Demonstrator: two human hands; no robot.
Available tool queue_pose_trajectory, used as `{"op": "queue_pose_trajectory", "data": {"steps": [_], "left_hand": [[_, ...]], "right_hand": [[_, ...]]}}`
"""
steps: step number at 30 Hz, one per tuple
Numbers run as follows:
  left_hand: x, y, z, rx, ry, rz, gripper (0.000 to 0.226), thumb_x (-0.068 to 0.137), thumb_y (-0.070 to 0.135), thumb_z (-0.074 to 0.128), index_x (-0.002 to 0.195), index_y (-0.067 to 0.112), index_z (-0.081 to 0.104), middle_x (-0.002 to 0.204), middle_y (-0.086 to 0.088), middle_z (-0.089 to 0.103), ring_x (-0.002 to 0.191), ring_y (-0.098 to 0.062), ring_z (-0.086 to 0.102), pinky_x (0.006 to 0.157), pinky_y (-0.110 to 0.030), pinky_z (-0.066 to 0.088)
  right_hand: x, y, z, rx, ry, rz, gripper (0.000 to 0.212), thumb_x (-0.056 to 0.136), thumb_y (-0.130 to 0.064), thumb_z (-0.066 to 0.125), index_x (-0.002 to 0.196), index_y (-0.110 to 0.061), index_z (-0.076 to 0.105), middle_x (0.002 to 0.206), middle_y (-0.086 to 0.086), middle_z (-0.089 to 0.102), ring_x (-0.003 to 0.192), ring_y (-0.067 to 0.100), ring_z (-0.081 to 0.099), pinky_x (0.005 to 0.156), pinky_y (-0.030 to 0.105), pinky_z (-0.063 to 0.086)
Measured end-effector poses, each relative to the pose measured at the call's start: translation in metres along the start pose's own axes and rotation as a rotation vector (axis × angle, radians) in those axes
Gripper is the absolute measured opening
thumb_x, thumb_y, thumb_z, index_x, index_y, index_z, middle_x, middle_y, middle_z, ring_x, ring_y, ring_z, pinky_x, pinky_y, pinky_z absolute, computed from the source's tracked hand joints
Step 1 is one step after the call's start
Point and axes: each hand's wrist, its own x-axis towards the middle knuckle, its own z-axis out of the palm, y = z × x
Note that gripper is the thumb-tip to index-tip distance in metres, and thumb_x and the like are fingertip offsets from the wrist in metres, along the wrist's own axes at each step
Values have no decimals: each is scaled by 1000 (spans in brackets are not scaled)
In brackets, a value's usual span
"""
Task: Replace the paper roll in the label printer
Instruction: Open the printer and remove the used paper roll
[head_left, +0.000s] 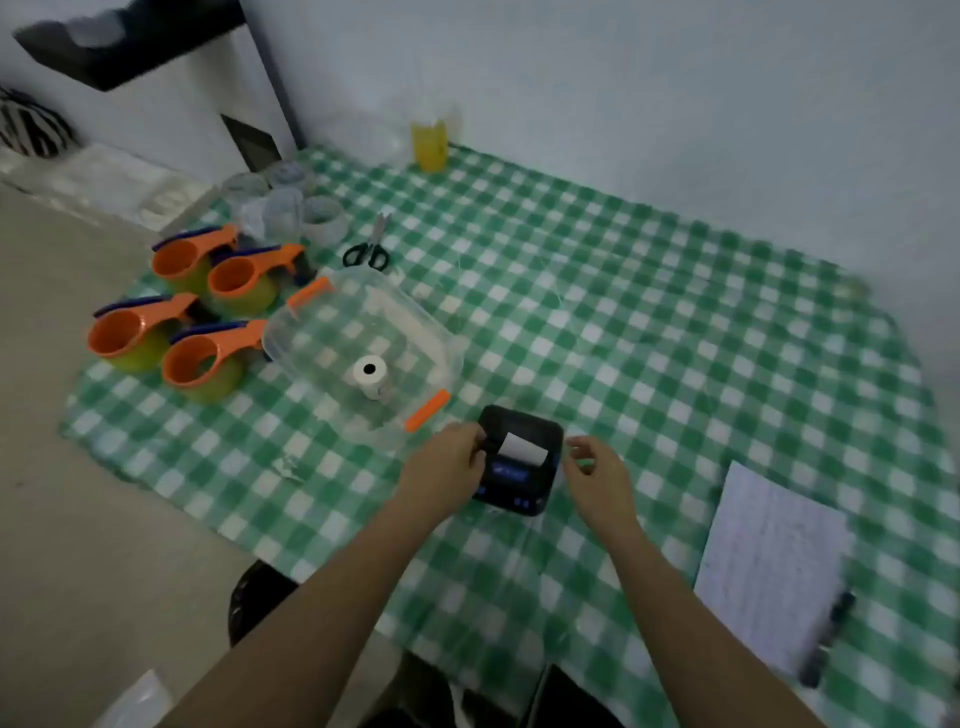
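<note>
Table (675, 322) is covered with a green-and-white checked cloth. Label printer (519, 460), black, sits near the table's front edge, roughly midway along it. A white strip of paper (523, 448) shows at its top opening; whether a roll sits inside cannot be told.

Left hand (451, 462) rests against the printer's left side, fingers curled onto the casing at the paper opening; it grips the printer body. Right hand (597, 467) is just beside the printer's right side, fingers loosely bent and partly spread, holding nothing; contact with the casing cannot be told because of blur.

Paper roll (371, 375), white with a dark core hole, stands on end inside a clear plastic box (311, 332) with orange clips, just beyond the printer toward the left. The roll is in the box's nearer half, apart from the walls.

Left edge of table: four orange tape dispensers (208, 317) loaded with yellowish rolls, grouped two by two. Behind them, toward the far left corner, a cluster of clear cups (291, 202). Black-handled scissors (370, 249) lie just beside the cups. A bottle of yellow liquid (430, 143) stands at the far edge.

Right front corner: a sheet of written paper (774, 571) with a dark pen (826, 639) along its right side.
</note>
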Motion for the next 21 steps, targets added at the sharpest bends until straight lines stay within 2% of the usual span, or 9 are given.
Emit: {"op": "queue_pose_trajectory", "data": {"steps": [4,7,10,16,21], "left_hand": [[5,-4,14,9,-17,15,35,89,18,49,123,12,46,126,-11,49,111,-29,51,90,-42,46],[10,-8,22,-12,-18,-10,39,88,18,50,126,11,42,130,-11,45,112,-29,50,92,-46,47],[14,-9,25,-27,-5,-22,41,88,17,51,127,11,40,132,-11,43,112,-30,50,91,-46,47],[18,-13,29,-63,-16,-50,47,87,17,55,129,11,37,134,-12,41,115,-30,50,91,-45,48],[20,-16,29,-112,-22,-55,48,85,15,59,129,12,38,133,-12,42,115,-29,50,91,-41,46]], "right_hand": [[7,7,2,82,26,124,24,89,-16,55,113,-13,55,100,5,58,77,17,56,56,21,43],[10,9,4,166,9,203,24,88,-17,57,112,-15,55,101,8,61,84,25,61,71,35,53],[12,7,3,178,-15,231,24,87,-16,58,111,-15,55,101,7,60,86,27,62,78,42,53],[16,2,3,207,-43,286,25,86,-10,59,110,-11,55,89,2,59,78,22,62,79,42,54],[27,-4,-1,333,-105,438,22,80,1,61,101,-6,58,81,12,62,65,18,60,61,28,53]]}}
